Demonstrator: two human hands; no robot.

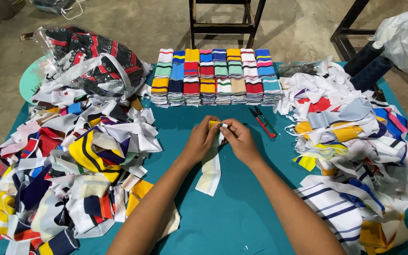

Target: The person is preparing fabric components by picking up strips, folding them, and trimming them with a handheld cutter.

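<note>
My left hand (200, 140) and my right hand (240, 140) meet over the middle of the teal table (242, 208). Both pinch the top end of a cream and white knitted fabric strip (210, 171) with a yellow edge. The strip hangs down from my fingers onto the table between my forearms. Just behind my hands lie neat rows of folded striped fabric strips (216, 75) in many colours.
A loose heap of fabric strips (72, 160) covers the left side, another heap (355, 137) the right. Small red-handled snips (262, 122) lie right of my hands. A clear plastic bag of dark fabric (93, 59) sits at the back left. Dark thread cones (367, 63) stand at the back right.
</note>
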